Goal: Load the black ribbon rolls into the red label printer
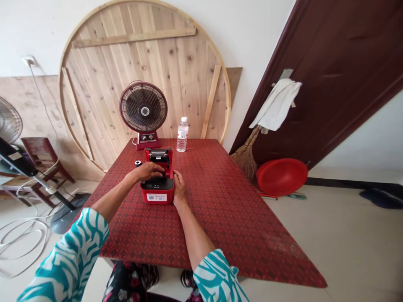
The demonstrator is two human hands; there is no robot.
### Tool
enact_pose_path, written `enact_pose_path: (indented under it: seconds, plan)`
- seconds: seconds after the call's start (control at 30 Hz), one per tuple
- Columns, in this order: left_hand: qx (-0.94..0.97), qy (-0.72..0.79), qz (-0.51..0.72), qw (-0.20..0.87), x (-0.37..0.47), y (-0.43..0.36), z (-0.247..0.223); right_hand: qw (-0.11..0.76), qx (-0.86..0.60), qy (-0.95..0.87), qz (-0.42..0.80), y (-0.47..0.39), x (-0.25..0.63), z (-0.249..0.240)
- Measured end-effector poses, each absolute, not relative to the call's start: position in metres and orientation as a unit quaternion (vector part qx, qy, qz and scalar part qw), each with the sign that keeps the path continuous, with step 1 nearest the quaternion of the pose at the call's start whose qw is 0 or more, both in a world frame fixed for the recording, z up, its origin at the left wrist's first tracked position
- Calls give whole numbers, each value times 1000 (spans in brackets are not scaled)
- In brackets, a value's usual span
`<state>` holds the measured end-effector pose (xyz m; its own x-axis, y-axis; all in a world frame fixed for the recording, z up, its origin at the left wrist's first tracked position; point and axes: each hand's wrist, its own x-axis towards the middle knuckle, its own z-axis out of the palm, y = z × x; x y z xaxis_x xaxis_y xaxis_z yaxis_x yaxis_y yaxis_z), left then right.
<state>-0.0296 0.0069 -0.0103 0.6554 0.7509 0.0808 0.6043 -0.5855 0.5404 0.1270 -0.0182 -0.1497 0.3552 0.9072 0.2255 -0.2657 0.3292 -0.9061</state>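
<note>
A small red and black machine (158, 194) stands on the red patterned table (220, 201), its lid (159, 154) raised at the back. My left hand (150, 171) reaches over the open compartment from the left; its fingertips are inside, and whether they hold anything is hidden. Against the machine's right side rests my right hand (179, 187), its fingers along the red casing. Just left of the machine, behind my left wrist, is a small black roll (137, 163) with a white centre.
Behind the machine are a red desk fan (144, 109) and a water bottle (182, 135). A round wooden board (189, 84) leans on the wall. A red basin (282, 177) and a broom (247, 157) are at the right, a standing fan (9, 121) at the left.
</note>
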Motion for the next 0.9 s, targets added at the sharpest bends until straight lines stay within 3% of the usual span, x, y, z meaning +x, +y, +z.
enact_pose_path:
  seconds: [0.13, 0.27, 0.6, 0.9]
  plan:
    - [790, 433, 342, 267, -46, -34, -26, 705, -432, -374, 420, -23, 129, -144]
    - [757, 415, 427, 269, -51, -59, -47, 702, -432, -367, 431, -27, 131, -141]
    - [804, 292, 490, 167, -52, -55, -69, 694, -459, -372, 412, -26, 139, -135]
    - [826, 293, 481, 35, -53, -56, -72, 665, -456, -414, 424, 30, 150, -57]
